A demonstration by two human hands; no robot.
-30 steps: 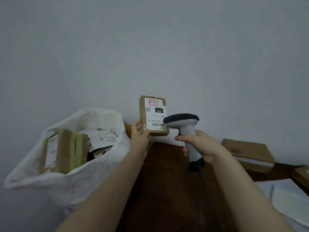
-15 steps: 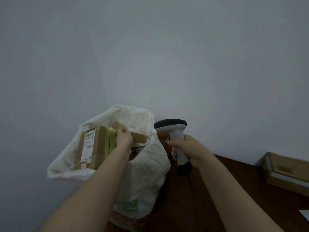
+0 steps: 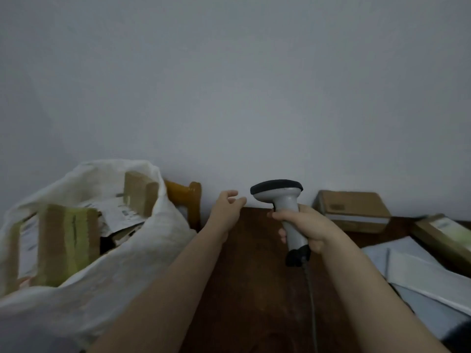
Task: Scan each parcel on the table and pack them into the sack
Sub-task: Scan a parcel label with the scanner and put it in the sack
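The white sack (image 3: 122,263) stands open at the left, holding several parcels. A small brown parcel (image 3: 139,193) stands on end near its far rim, and a big taped box (image 3: 67,240) fills its near side. My left hand (image 3: 226,208) hovers empty over the dark wooden table (image 3: 252,289), right of the sack, fingers apart. My right hand (image 3: 304,228) grips the handle of a grey barcode scanner (image 3: 280,197), its dark head pointing left. A brown cardboard parcel (image 3: 353,210) lies on the table by the wall, with another parcel (image 3: 443,236) at the right edge.
A wooden chair back (image 3: 186,197) shows between the sack and the table. White flat packets (image 3: 428,273) lie at the near right. The scanner's cable (image 3: 312,301) trails toward me. A plain grey wall rises behind everything.
My left hand carried the small labelled parcel from in front of the scanner into the sack, let go of it and drew back over the table. The view swung back to the right.
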